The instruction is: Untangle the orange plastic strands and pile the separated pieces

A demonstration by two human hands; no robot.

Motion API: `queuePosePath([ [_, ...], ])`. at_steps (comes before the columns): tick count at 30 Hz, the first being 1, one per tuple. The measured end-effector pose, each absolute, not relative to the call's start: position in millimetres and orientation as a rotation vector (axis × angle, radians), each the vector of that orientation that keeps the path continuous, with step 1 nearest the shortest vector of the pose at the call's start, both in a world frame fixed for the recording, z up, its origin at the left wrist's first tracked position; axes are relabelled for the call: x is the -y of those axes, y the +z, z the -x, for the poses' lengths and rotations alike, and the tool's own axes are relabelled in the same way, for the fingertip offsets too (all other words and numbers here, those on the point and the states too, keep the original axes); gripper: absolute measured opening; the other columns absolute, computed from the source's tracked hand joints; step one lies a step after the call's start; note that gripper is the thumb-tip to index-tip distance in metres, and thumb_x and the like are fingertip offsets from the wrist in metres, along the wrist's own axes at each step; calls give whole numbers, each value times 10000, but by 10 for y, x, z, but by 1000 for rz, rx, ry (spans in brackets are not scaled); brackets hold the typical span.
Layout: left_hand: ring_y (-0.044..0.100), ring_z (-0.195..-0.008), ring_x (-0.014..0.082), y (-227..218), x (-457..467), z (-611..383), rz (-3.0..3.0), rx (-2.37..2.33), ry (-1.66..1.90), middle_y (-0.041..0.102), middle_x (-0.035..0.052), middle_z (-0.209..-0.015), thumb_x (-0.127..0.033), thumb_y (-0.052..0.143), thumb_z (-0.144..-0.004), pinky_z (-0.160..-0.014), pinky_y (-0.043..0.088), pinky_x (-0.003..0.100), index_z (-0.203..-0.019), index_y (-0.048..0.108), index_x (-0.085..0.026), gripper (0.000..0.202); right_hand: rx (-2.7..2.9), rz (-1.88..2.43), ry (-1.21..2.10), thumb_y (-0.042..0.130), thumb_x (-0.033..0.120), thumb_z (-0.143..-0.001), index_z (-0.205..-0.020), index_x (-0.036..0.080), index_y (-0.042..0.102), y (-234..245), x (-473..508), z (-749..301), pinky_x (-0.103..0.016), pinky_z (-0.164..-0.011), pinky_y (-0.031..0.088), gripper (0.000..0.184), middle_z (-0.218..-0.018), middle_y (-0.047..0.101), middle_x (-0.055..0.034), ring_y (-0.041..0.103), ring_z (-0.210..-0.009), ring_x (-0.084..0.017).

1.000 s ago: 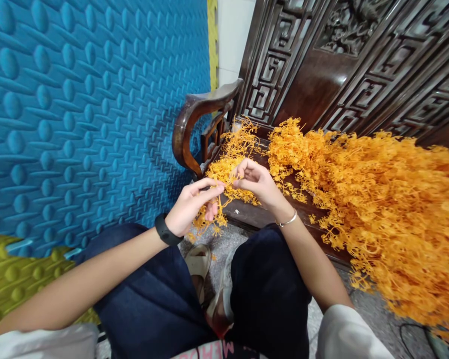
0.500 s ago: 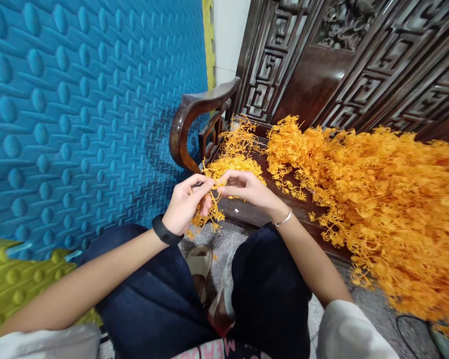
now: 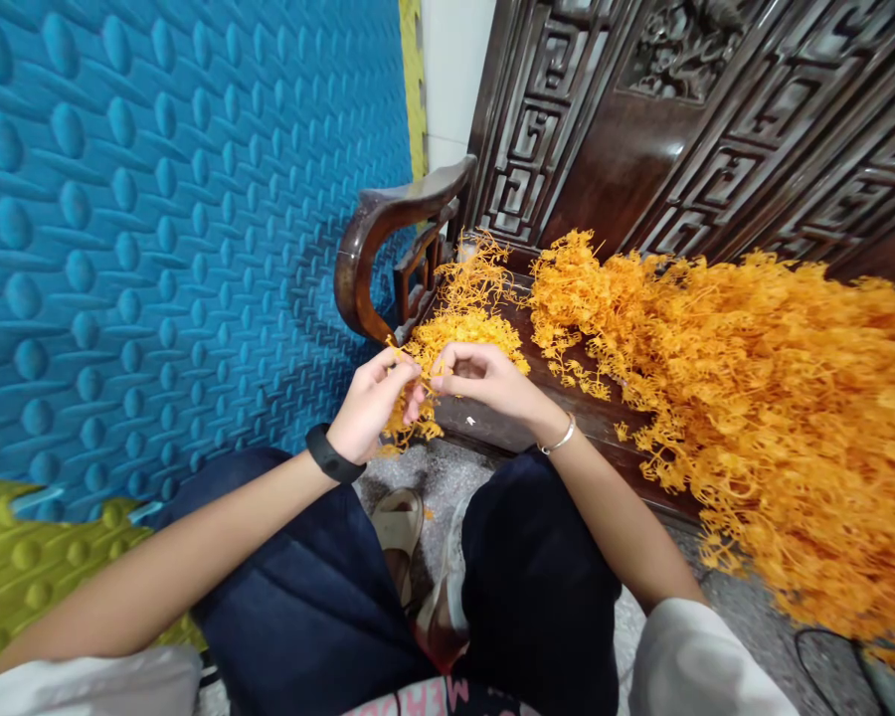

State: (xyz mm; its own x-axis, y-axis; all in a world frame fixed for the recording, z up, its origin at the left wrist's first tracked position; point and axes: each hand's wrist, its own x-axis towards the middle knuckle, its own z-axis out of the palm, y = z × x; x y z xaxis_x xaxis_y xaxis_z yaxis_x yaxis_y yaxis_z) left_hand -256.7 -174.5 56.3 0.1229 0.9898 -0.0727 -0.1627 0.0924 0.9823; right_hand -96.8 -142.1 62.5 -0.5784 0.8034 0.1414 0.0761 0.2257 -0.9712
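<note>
right hand (image 3: 481, 378) nearer the armrest (image 3: 352, 278), narrow, hold unclear; left hand (image 3: 369, 406) pinched on orange strands (image 3: 407, 436); open floor (image 3: 451, 482) below bench edge (image 3: 488, 420)

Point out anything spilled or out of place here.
An orange scrap lies on the floor beside the shoe, apart from the heap on the bench. The heap also seems to spill past the bench's front edge. Nothing looks clearly damaged.
</note>
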Motion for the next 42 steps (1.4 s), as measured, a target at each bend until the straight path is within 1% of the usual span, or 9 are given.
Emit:
queuePosePath([
  [4, 477, -374, 88, 606, 1783, 2548, -1106, -998, 990, 517, -45, -464, -281, 485, -784, -424, 390, 212, -659, 444, -179, 166, 1805, 793, 1363, 660, 368, -724, -660, 163, 536, 626, 1417, 960, -243, -620, 395, 248, -646, 532, 32, 493, -633, -84],
  [12, 476, -395, 76, 593, 1789, 2538, -1249, -877, 843, 547, -17, -530, -417, 473, -858, -439, 387, 206, -730, 549, -143, 312, 1759, 805, 1386, 613, 353, -758, -645, 172, 520, 619, 1381, 902, -239, -601, 412, 233, -606, 541, 35, 504, -593, -83],
  [20, 381, -349, 54, 683, 1824, 2530, -1261, -983, 903, 377, -55, -424, -393, 502, -837, -394, 320, 183, -556, 469, -158, 368, 1554, 980, 828, 585, 288, -763, -633, 175, 536, 619, 1264, 793, -249, -577, 396, 179, -621, 529, 17, 480, -582, -91],
  [22, 375, -340, 57, 701, 1880, 2549, -1288, -1012, 874, 373, -53, -407, -397, 490, -839, -385, 306, 185, -551, 476, -159, 374, 1314, 1104, 562, 547, 261, -774, -657, 185, 507, 557, 1044, 532, -256, -586, 400, 145, -652, 520, 12, 471, -588, -96],
  [25, 421, -379, 69, 702, 1923, 2600, -1343, -1022, 872, 447, -39, -433, -403, 485, -843, -433, 355, 191, -611, 526, -155, 342, 1053, 1357, 397, 500, 257, -794, -671, 186, 462, 334, 728, 15, -287, -599, 408, 146, -635, 484, 12, 450, -568, -112],
  [28, 436, -395, 73, 663, 1875, 2644, -1342, -1060, 917, 480, -31, -434, -371, 477, -850, -468, 365, 196, -638, 548, -152, 313, 1143, 1647, 268, 550, 196, -749, -676, 173, 482, 24, 618, -336, -307, -646, 397, 103, -600, 453, 24, 434, -576, -126],
  [32, 426, -383, 77, 590, 1790, 2637, -1260, -1089, 859, 477, -29, -416, -355, 469, -848, -473, 364, 205, -637, 563, -150, 309, 1371, 1733, 332, 563, 179, -742, -787, 155, 505, -231, 684, -353, -289, -633, 389, 77, -618, 499, 15, 454, -561, -130],
  [36, 436, -385, 81, 555, 1776, 2578, -1233, -1088, 811, 476, -30, -417, -358, 482, -838, -469, 362, 208, -636, 564, -151, 301, 1637, 1676, 243, 558, 189, -761, -871, 147, 523, -191, 705, -203, -277, -631, 380, 122, -662, 542, -12, 485, -594, -144],
  [42, 436, -382, 72, 548, 1743, 2515, -1218, -1074, 794, 490, -41, -429, -345, 501, -832, -478, 361, 205, -638, 561, -145, 285, 2112, 1694, 182, 542, 252, -806, -795, 144, 582, -93, 725, -64, -276, -691, 380, 115, -797, 589, -79, 524, -747, -176],
])
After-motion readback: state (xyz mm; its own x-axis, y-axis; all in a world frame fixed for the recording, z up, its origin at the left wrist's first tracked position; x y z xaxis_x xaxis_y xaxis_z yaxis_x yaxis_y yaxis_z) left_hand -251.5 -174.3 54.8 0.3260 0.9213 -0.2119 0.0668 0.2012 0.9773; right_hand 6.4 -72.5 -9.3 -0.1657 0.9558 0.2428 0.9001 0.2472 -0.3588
